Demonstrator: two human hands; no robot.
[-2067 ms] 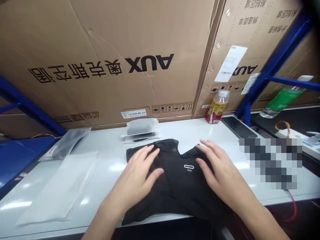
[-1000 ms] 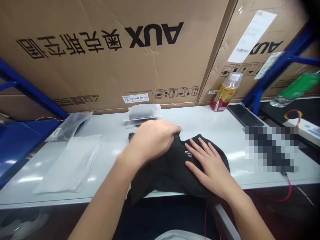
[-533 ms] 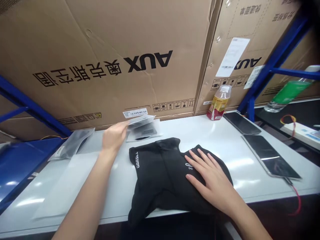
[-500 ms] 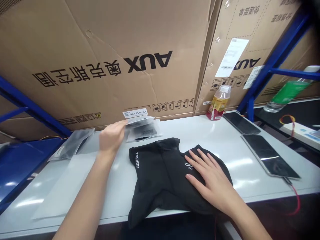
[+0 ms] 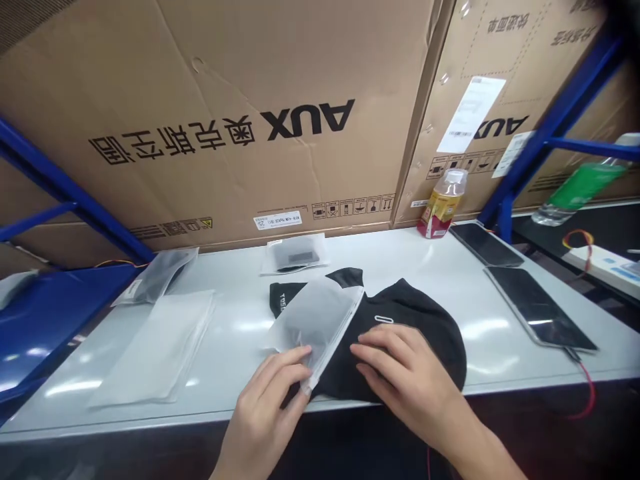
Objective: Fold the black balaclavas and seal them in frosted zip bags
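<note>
A frosted bag (image 5: 315, 320) is being held by its lower corner in the left hand (image 5: 265, 407); that grip is being drawn closed, with the film being pinched between thumb and fingers. The bag is lying aslant over the left part of a black garment (image 5: 425, 327), which is being borne by the desk (image 5: 227, 377) close to its front edge. The right hand (image 5: 413, 383) is being poised at the middle of the garment, its grip part-way open, fingers bent, nothing being seen within it (whether the cloth is being pressed by the fingertips cannot be told).

Handling notes: the film is being judged thin and slippery, so a firm pinch near the whitish strip along its right edge is being favoured, without that strip being kinked. The cloth is being judged soft and easily creased; it is being best steadied by flat fingers rather than by a clutch. Care is being advised at the left fingertips, lest cloth be caught along with film. A second bag (image 5: 295, 255) is being left clear, farther back.
</note>
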